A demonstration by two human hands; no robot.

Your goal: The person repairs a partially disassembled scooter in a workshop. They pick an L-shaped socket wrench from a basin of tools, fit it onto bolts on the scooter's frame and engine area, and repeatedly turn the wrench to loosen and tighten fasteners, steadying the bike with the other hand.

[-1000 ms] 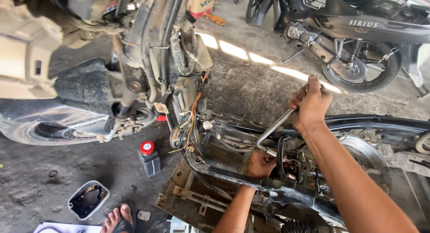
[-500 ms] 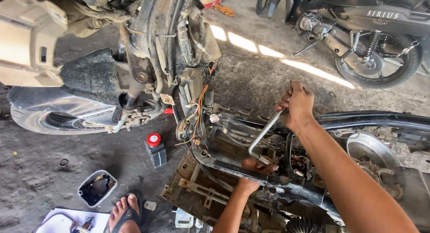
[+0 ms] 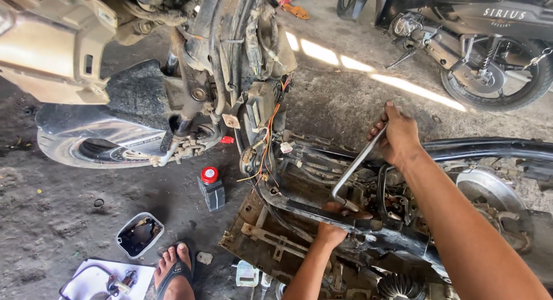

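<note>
1. Steel wrench (image 3: pixel 354 170) runs slanted from the right hand (image 3: pixel 397 136) down into the stripped scooter frame (image 3: pixel 299 205).
2. Right grip is closed around the upper handle.
3. Left hand (image 3: pixel 337 225) steadies the wrench's lower end at the frame; its fingers are hidden, so I cannot tell its closure.
4. Judgement: keep the socket square, turn smoothly, clear of the orange wires (image 3: pixel 266 147).

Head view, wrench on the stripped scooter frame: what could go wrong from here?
The right hand grips the top of the long bent wrench while the left hand sits by its lower end; a slip could drive knuckles into the bare frame. Loose orange wires hang close to the tool and might snag. The small red-capped bottle stands near the bare foot and may get kicked over.
</note>
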